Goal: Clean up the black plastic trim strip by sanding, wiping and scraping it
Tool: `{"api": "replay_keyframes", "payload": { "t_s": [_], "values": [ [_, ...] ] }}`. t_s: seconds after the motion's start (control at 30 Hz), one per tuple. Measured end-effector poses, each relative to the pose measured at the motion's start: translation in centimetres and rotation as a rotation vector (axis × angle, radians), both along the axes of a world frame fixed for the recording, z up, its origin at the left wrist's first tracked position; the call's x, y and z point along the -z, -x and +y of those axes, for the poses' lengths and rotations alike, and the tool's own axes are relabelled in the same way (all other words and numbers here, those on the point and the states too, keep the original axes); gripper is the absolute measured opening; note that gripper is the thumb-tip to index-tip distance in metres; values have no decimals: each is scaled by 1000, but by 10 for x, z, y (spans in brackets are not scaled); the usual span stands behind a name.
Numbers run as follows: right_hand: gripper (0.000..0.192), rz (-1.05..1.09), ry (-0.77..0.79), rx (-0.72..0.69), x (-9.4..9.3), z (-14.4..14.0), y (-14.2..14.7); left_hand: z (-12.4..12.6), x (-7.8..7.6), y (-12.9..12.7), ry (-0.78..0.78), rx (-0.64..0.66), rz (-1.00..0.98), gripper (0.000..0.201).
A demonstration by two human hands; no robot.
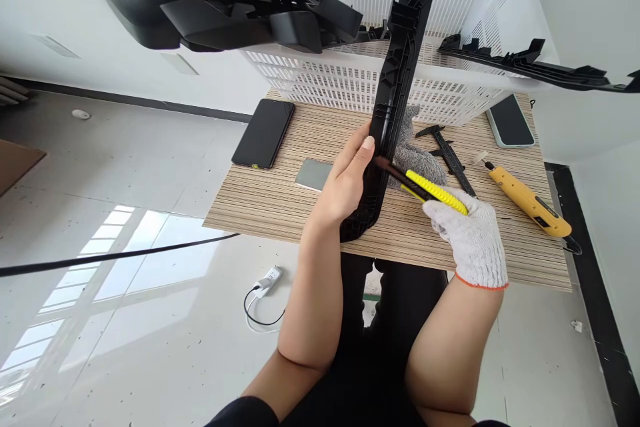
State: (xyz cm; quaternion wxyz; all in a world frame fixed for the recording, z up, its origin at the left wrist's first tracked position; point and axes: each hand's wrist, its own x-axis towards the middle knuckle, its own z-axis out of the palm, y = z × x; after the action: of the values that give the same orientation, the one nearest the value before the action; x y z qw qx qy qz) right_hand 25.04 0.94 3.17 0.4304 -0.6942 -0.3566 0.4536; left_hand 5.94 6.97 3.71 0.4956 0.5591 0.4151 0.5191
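My bare left hand [347, 180] grips a long black plastic trim part [400, 60] near its lower end and holds it upright over the small striped table [260, 200]. My right hand [473, 237], in a white knit glove, holds a yellow-handled knife tool [434, 191]. Its dark tip touches the part's edge just beside my left thumb. A grey knit glove [417, 157] lies on the table behind the part.
A white slotted basket [350, 77] stands at the table's back with black plastic parts [225, 3] resting on it. On the table lie a black phone [263, 133], a second phone [510, 121], a grey pad [314, 174], a black caliper [453, 159] and a yellow utility knife [530, 202]. A power strip [267, 280] sits on the floor.
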Motion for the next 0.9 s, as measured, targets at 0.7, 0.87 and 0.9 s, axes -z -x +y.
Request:
{"api": "replay_keyframes", "payload": {
  "t_s": [0.7,0.87,0.9],
  "values": [
    [42,38,-3,-7,-3,2,2,1,0,1,-14,15,2,42],
    [39,73,-68,61,-1,2,2,1,1,1,-7,10,20,42],
    [39,64,-55,38,-1,1,1,1,1,1,-8,8,21,42]
  ]
}}
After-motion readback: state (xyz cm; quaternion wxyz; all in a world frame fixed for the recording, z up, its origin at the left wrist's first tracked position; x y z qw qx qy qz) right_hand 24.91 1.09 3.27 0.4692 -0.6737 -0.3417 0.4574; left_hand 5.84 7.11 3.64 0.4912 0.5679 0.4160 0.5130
